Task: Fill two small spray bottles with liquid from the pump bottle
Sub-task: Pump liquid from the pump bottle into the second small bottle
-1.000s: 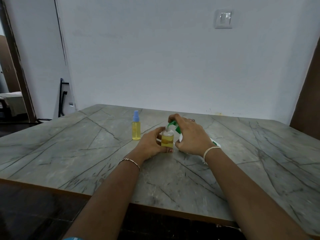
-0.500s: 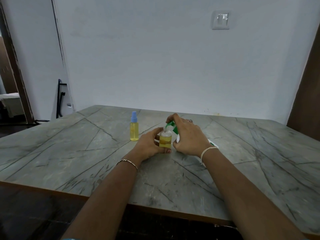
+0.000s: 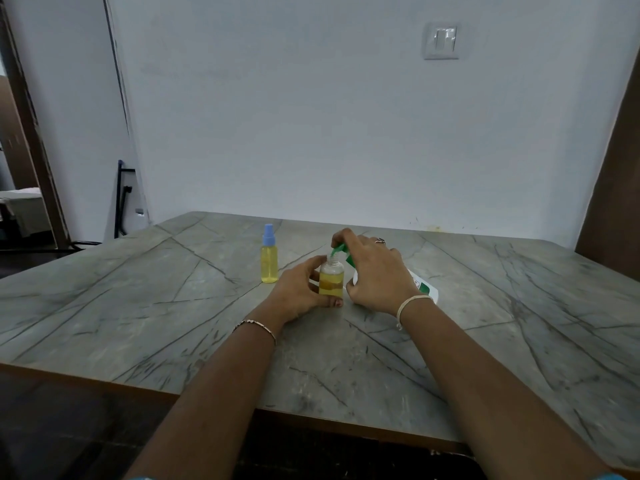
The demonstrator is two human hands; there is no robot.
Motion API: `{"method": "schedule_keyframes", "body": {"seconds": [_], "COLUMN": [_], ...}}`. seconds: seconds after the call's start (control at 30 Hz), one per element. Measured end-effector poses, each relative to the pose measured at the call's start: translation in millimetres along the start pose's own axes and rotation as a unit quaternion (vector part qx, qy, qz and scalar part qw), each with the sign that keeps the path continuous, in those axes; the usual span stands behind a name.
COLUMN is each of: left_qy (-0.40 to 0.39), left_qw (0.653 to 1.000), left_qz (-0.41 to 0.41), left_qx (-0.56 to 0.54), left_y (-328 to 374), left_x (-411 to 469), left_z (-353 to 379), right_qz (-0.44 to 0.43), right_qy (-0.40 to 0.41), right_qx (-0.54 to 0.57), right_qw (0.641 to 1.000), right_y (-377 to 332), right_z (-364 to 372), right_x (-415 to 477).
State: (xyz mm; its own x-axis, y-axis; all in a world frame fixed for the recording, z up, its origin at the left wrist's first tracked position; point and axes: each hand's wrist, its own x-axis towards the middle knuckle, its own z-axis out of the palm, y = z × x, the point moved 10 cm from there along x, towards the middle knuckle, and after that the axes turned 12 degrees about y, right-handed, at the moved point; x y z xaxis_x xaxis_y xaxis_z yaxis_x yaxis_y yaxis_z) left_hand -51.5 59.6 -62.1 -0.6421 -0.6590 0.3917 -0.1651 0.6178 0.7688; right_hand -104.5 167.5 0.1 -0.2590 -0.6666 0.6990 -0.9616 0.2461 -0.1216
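At a grey, veined worktop (image 3: pixel 138 306) before a bare white wall (image 3: pixel 311 133), a person's left hand (image 3: pixel 301 292) curls round an uncapped spray bottle (image 3: pixel 331 280), roughly half full of yellow liquid. The right hand (image 3: pixel 377 271) grips the tilted pump bottle (image 3: pixel 427 289), its green spout (image 3: pixel 337 250) at the neck. Neither hand has shifted in a second, so filling likely continues. A capped bottle (image 3: pixel 269 261), full, stands nearby.

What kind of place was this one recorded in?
Probably a room in a home: a grey stone-patterned table, a wall switch on a plain painted wall, and a doorway at the left.
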Motion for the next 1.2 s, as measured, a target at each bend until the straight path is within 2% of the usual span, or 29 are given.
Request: {"method": "schedule_keyframes", "body": {"seconds": [0.67,1.0,1.2], "left_qy": [0.003,0.004,0.001], "left_qw": [1.0,1.0,1.0], "left_qz": [-0.002,0.002,0.007], "left_qx": [0.009,-0.001,0.005], "left_y": [-2.5,-3.6,-0.8], "left_x": [2.5,3.2,1.7], "left_z": [1.3,1.1,0.9], "right_qz": [0.004,-0.023,-0.017], "right_qy": [-0.005,-0.031,-0.008], "right_qx": [0.028,-0.015,-0.03], "right_qw": [1.0,0.999,0.999], "right_y": [4.0,5.6,2.9], "right_z": [1.8,4.8,3.7], "right_x": [-0.3,-3.1,0.4]}}
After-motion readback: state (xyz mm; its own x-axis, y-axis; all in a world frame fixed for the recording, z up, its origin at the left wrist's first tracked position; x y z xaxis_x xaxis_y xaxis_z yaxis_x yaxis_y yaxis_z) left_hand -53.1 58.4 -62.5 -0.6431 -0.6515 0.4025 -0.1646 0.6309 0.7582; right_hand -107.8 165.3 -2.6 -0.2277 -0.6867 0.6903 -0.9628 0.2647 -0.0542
